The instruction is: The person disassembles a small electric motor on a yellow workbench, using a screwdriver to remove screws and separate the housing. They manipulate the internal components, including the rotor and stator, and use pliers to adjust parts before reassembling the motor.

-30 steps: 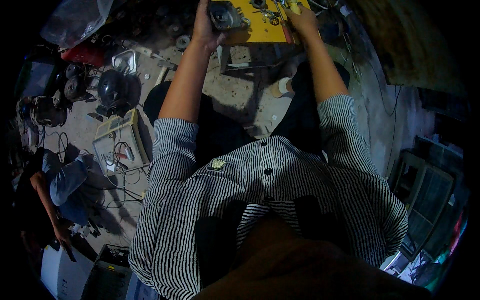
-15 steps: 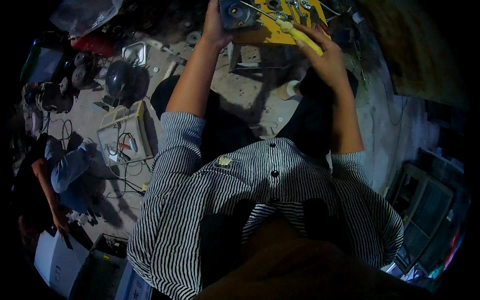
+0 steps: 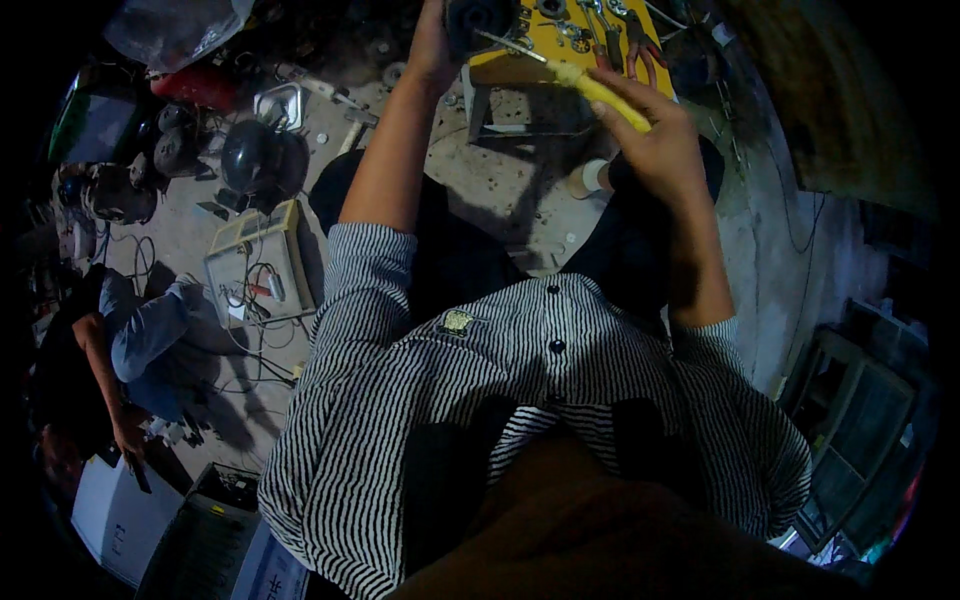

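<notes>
My left hand (image 3: 431, 50) is closed around a dark, blocky machine part (image 3: 482, 18) with a rounded face, at the top edge of the view. Part of it is cut off there. In my right hand (image 3: 660, 140) lies a screwdriver (image 3: 618, 100) with a yellow handle, fingers wrapped on the grip. Its metal shaft points left, and the tip is at the part's lower right edge; whether it touches I cannot tell. Beyond both hands stands a low yellow-topped bench (image 3: 520, 68). Pliers (image 3: 640, 48) with dark and red handles and small metal parts (image 3: 572, 36) lie on it.
On the floor to the left are a hammer (image 3: 358, 122), a black round object (image 3: 250, 155), a metal tray (image 3: 280, 105) and a framed box with cables (image 3: 262, 262). Another person (image 3: 110, 350) is at the far left, beside white boxes (image 3: 125, 520). Framed panels (image 3: 855, 420) lean at the right.
The part in my left hand has turned, so its square face with the round opening no longer shows. The screwdriver has dropped slightly and stays beside it. The whole view has shifted a little.
</notes>
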### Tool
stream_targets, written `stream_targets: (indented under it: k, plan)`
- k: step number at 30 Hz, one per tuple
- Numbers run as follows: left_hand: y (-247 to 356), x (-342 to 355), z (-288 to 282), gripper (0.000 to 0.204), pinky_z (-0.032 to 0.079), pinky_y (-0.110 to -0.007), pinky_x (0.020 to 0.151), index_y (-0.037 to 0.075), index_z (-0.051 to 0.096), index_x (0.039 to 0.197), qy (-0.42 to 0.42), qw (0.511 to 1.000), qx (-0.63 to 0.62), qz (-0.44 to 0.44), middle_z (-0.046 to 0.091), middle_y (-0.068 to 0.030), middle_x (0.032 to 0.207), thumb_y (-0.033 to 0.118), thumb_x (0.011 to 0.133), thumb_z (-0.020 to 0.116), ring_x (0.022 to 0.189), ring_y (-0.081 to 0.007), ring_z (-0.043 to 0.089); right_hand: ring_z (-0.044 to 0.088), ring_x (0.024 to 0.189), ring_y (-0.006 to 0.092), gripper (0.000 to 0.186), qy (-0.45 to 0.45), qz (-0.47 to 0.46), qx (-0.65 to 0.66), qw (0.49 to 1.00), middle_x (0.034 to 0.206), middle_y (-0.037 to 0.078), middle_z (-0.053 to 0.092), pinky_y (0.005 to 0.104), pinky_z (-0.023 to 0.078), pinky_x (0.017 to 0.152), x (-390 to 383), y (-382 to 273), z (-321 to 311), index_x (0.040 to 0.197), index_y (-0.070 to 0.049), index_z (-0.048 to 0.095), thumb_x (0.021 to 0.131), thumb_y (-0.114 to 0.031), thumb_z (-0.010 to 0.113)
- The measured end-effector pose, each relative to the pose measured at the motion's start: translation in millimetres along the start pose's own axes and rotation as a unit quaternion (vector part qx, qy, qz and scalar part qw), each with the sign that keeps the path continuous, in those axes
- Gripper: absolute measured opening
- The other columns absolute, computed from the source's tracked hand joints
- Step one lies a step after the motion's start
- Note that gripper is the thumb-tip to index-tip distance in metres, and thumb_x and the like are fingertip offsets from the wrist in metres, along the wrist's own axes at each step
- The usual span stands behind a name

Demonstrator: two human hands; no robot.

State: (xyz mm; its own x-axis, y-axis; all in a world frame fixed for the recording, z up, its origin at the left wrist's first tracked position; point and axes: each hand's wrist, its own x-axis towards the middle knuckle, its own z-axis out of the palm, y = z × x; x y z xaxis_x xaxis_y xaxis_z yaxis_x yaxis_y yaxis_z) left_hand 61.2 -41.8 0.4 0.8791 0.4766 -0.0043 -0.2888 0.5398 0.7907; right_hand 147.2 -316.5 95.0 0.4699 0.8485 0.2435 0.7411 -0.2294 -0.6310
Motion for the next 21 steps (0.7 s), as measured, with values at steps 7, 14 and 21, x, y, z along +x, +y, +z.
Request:
stream_targets:
  k: [7, 14, 21]
  plan:
    - [0, -3, 7, 0.084, 0.050, -0.047, 0.102, 0.000, 0.064, 0.131, 0.019, 0.999, 0.038, -0.014, 0.071, -0.0167, 0.118, 0.071, 0.101, 0.032, 0.110, -0.0324, 0.068, 0.069, 0.112, 0.0289, 0.040, -0.003, 0.036, 0.011, 0.999, 0.118, 0.016, 0.073, 0.0367, 0.046, 0.106, 2, 4, -1, 0.127, -0.013, 0.071, 0.090, -0.029, 0.073]
    - [8, -6, 3, 0.089, 0.049, -0.049, 0.102, -0.002, 0.069, 0.123, -0.040, 0.998, 0.010, -0.042, 0.072, -0.0194, 0.118, 0.076, 0.097, 0.035, 0.111, -0.0352, 0.068, 0.066, 0.078, 0.0107, 0.044, -0.109, 0.128, 0.171, 0.971, 0.101, 0.006, 0.076, 0.0242, 0.053, 0.073, 12, 18, -12, 0.131, -0.006, 0.069, 0.096, -0.034, 0.069]
    - [10, -10, 2, 0.091, 0.050, -0.049, 0.097, -0.001, 0.072, 0.117, 0.018, 0.995, 0.014, -0.094, 0.072, -0.0188, 0.114, 0.081, 0.091, 0.043, 0.107, -0.0347, 0.067, 0.059, 0.067, 0.0008, 0.049, -0.169, 0.235, 0.324, 0.900, 0.093, 0.003, 0.074, 0.0137, 0.040, 0.053, 10, 33, -16, 0.134, 0.000, 0.062, 0.098, -0.032, 0.067]
